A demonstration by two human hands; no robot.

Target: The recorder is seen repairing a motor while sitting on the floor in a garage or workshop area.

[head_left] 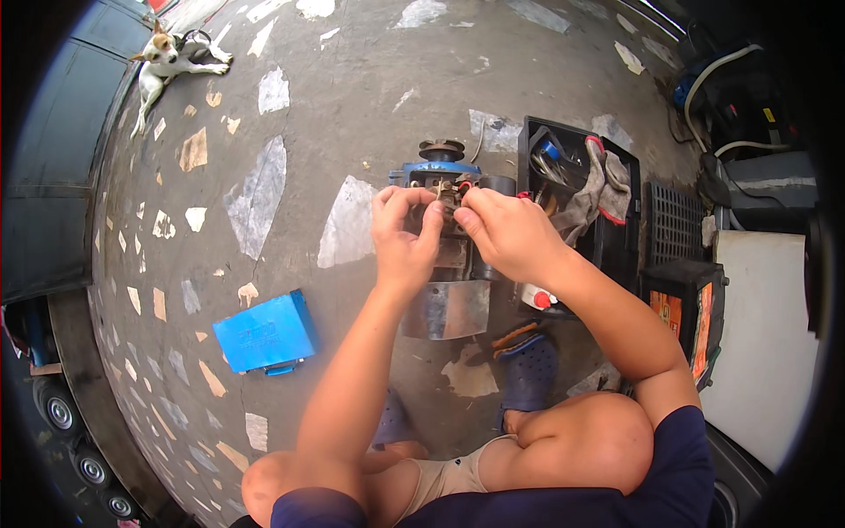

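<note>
A blue electric motor (407, 172) with a dark pulley (441, 150) at its far end stands on the floor in front of me. My left hand (407, 233) reaches its near side, thumb and forefinger pinched at small metal parts on top. Right beside it, my right hand (506, 224) is closed too, its fingertips at the same spot near a bit of red wire (466, 186). What either hand pinches is too small and covered to name. Below the hands lies a bare sheet-metal plate (447, 310).
A black open toolbox (623, 251) with tools and a grey work glove (585, 189) stands to the right, near a white bottle with a red cap (539, 297). A blue case (266, 333) lies left. A black-and-orange battery (682, 308) sits far right. A dog (167, 66) rests far left.
</note>
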